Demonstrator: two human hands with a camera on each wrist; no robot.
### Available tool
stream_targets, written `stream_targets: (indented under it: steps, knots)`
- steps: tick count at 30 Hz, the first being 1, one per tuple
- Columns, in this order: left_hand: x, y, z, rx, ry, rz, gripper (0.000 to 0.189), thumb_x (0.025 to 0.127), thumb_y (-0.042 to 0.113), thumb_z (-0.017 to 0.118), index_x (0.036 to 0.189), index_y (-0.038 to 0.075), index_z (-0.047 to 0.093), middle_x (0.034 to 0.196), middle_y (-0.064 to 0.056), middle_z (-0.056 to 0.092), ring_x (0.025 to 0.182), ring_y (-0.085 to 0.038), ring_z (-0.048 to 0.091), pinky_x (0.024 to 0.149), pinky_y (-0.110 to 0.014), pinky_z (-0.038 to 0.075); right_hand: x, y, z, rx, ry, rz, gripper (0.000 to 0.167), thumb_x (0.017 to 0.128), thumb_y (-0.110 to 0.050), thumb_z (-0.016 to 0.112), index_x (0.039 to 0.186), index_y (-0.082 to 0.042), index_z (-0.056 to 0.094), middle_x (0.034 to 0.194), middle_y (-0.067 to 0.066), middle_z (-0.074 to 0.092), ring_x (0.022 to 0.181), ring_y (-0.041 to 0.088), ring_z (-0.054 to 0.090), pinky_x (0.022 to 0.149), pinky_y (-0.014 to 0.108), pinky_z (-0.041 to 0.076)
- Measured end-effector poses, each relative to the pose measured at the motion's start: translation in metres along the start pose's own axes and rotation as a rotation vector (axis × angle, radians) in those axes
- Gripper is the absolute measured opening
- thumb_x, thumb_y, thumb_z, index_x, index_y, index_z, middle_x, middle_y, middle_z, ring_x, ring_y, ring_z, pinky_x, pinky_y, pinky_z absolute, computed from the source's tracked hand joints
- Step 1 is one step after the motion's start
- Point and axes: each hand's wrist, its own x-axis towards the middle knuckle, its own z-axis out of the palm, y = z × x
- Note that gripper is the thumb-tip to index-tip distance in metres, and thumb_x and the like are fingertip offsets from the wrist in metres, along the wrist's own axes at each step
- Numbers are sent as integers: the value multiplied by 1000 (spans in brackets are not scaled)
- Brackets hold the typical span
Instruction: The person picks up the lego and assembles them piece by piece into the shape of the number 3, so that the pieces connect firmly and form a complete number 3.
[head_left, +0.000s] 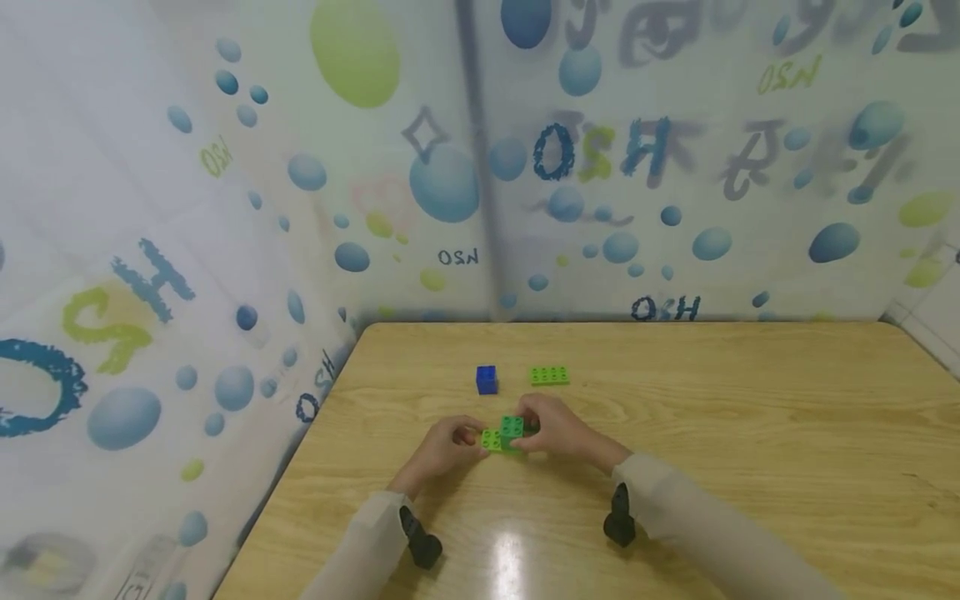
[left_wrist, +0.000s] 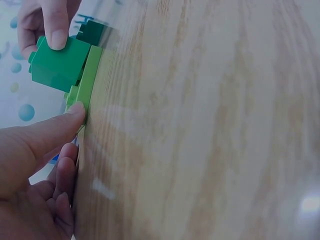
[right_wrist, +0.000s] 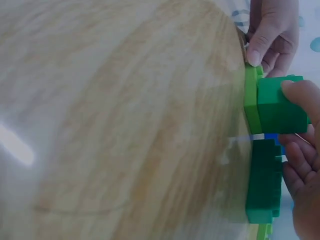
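A flat light green toy brick (head_left: 491, 439) lies on the table between the two hands. My left hand (head_left: 447, 447) holds its left end, thumb pressed at the edge beside the studs. A taller green toy brick (head_left: 512, 432) sits over the right part of the flat one, slightly tilted against it in the left wrist view. My right hand (head_left: 557, 427) pinches this green brick between thumb and fingers. Close by the right hand's curled lower fingers stands a dark green brick (right_wrist: 264, 181), which the right hand hides in the head view.
Farther back on the wooden table (head_left: 720, 400) are a blue brick (head_left: 487, 379) and another flat light green brick (head_left: 550, 376). A patterned curtain (head_left: 420, 283) hangs behind the table and along its left side.
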Motion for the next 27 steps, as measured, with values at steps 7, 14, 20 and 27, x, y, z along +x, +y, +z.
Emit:
stream_targets:
  steps: [7, 14, 20, 27]
  knots:
    - [0, -1, -1, -1, -10, -6, 33, 75, 7, 74, 106, -1, 63, 82, -6, 57, 74, -15, 52, 64, -28, 44, -2, -1, -3, 9, -19, 25, 35, 73, -29, 77, 99, -9, 63, 90, -5, 58, 83, 11, 54, 74, 29, 46]
    - [0, 0, 0, 6, -6, -6, 32, 76, 7, 74, 105, -1, 63, 81, -6, 56, 73, -15, 52, 65, -29, 44, -4, -2, -17, 9, -36, 40, 47, 75, -34, 75, 110, -5, 62, 98, 0, 62, 90, 16, 58, 79, 33, 47]
    - [0, 2, 0, 4, -8, -22, 33, 76, 7, 73, 106, -1, 63, 83, -6, 56, 75, -15, 51, 65, -29, 44, -10, 2, -32, 11, 3, 72, 48, 78, -31, 73, 115, -3, 61, 105, 6, 62, 95, 21, 57, 82, 39, 45]
    - [-1, 2, -1, 5, -1, -28, 32, 76, 7, 73, 106, 0, 63, 84, -7, 56, 75, -16, 51, 64, -29, 43, -19, 15, -40, 14, 40, 130, 46, 78, -27, 74, 115, -1, 60, 108, 8, 60, 97, 24, 55, 81, 40, 45]
